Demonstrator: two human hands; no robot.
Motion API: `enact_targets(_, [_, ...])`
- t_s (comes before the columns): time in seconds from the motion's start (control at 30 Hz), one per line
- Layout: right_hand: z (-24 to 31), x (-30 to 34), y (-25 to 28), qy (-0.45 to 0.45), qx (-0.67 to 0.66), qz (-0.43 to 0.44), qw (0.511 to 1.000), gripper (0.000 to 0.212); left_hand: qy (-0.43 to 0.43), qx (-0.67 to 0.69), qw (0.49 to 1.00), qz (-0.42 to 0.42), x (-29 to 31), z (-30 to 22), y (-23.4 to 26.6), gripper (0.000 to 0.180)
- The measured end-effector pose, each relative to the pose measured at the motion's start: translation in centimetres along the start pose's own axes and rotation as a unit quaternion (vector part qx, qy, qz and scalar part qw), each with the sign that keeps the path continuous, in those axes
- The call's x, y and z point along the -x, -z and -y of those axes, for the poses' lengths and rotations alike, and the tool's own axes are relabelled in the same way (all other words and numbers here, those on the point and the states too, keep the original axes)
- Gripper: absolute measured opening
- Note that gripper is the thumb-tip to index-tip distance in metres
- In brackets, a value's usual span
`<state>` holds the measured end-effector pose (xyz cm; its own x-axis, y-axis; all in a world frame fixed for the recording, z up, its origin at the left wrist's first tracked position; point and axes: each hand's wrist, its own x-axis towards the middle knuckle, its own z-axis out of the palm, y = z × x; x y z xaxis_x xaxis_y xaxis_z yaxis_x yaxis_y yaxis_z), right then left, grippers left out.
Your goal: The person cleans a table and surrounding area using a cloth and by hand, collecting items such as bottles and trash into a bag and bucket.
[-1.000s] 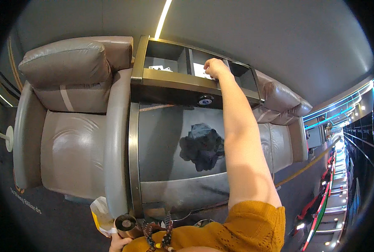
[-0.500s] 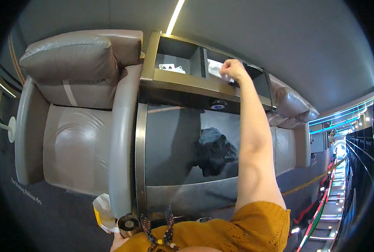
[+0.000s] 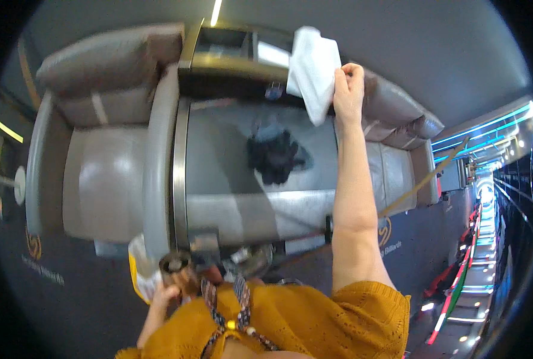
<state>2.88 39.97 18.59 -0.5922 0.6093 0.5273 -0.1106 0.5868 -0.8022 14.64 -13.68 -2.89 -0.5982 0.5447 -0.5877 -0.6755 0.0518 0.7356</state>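
Observation:
My right hand (image 3: 349, 93) is raised over the far side of the table, its fingers pinched on one edge of a white paper napkin (image 3: 315, 69) that hangs to the left of the hand. Behind it, the shelf compartment (image 3: 253, 49) of the bronze-edged console holds more white paper (image 3: 272, 55). My left hand (image 3: 166, 294) is low at the left, fingers curled at a white-and-yellow package (image 3: 140, 272). Right beside that hand is a brown round cup-like holder (image 3: 175, 263); the fingers partly overlap, so the exact grip is hard to see.
A dark crumpled plastic bag (image 3: 275, 157) lies on the grey table top (image 3: 218, 149). Grey leather armchairs stand left (image 3: 108, 179) and right (image 3: 392, 167) of the table. A round knob-like piece (image 3: 273, 91) sits on the console front. Blurred items (image 3: 248, 257) lie at the table's near edge.
My right hand has come out of the console compartment, lifting the white napkin up and to the right. My left hand now shows more fully beside the package. The whole view has shifted.

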Motion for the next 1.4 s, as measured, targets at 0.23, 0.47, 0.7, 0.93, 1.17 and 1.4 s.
enact_targets(0.23, [2.6, 23.5, 4.6, -0.190, -0.066, 0.152, 0.968, 0.019, -0.227, -0.207, 0.945, 0.114, -0.4, 0.3, -9.9, 0.095])
enact_targets(0.47, [8.1, 34.1, 6.1, -0.219, -0.117, 0.206, 0.946, 0.030, -0.251, -0.220, 0.933, 0.132, 3.6, -3.1, -12.4, 0.087])
enact_targets(0.7, [8.8, 38.3, 7.9, -0.102, 0.085, 0.144, 0.981, 0.030, -0.201, -0.121, 0.932, 0.277, 4.0, -3.1, -12.7, 0.098])
enact_targets(0.93, [12.2, 40.4, 8.3, -0.137, -0.034, 0.294, 0.945, 0.043, -0.119, -0.199, 0.861, 0.453, 2.2, -3.2, -15.9, 0.110])
enact_targets(1.17, [12.5, 41.4, 7.9, -0.163, -0.041, 0.295, 0.941, 0.049, 0.095, -0.066, 0.889, 0.443, 2.4, -2.4, -15.3, 0.108])
enact_targets(1.4, [13.0, 42.7, 6.0, -0.191, -0.053, 0.164, 0.966, 0.045, 0.107, -0.054, 0.862, 0.493, 0.0, -2.4, -14.0, 0.092])
